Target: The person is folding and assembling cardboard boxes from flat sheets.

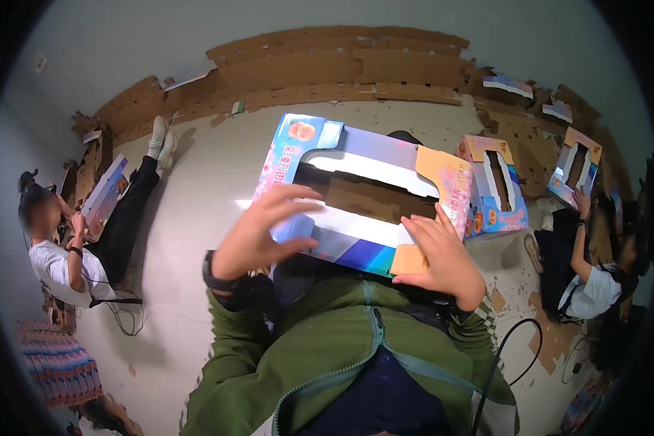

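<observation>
- Two hands: left hand (258,236), right hand (439,254)
- Four printed boxes in view: one held (363,192), one on the floor (493,185), two with co-workers (105,192) (575,166)
- Two co-workers (58,254) (596,276)
- One flat stack (58,363)

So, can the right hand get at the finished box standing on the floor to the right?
Probably yes: the right hand rests on the held carton, and the finished box stands just beyond with nothing between.
</observation>
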A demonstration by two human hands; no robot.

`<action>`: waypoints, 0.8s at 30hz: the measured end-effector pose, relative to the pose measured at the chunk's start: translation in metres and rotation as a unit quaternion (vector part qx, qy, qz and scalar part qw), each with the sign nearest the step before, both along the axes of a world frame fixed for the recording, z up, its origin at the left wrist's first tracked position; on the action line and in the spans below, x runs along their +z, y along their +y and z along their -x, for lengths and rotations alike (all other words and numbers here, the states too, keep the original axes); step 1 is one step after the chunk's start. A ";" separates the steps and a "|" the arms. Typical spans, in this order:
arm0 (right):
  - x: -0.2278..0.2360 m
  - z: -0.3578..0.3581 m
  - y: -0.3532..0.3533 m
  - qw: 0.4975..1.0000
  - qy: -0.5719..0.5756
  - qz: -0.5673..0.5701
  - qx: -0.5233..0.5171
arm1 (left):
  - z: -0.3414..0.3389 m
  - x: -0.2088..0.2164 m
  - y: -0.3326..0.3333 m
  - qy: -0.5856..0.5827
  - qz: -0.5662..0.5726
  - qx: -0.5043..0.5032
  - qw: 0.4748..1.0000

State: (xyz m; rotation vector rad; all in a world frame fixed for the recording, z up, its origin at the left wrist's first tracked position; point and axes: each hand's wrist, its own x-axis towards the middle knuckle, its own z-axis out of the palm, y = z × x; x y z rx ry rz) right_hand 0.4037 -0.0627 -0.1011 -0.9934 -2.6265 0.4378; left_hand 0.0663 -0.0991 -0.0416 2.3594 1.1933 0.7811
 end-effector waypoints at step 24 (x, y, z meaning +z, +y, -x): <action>-0.023 -0.022 -0.003 0.987 0.082 -0.006 -0.135 | 0.008 -0.076 -0.010 -0.045 0.020 0.269 0.962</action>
